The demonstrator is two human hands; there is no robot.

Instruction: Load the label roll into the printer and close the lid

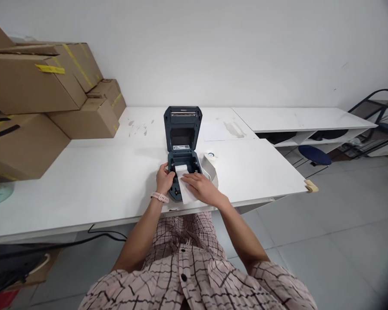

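Note:
A dark label printer (pixel 183 129) stands on the white table with its lid tipped up and back. Inside its body sits a white label roll (pixel 181 168), and a strip of label paper (pixel 186 194) runs from it over the front edge. My left hand (pixel 164 178) grips the printer's left side, its thumb at the inner edge beside the roll. Laid across the paper strip is my right hand (pixel 200 187), fingers stretched out and pointing left. The part of the strip under those fingers is hidden.
Cardboard boxes (pixel 35 82) are stacked at the left. Right of the printer lie a small white roll (pixel 210 156) and a loose backing strip (pixel 210 170). A paper sheet (pixel 213 131) lies behind. A blue stool (pixel 314 155) stands right of the table (pixel 100 181); a cable (pixel 106 234) hangs below its front edge.

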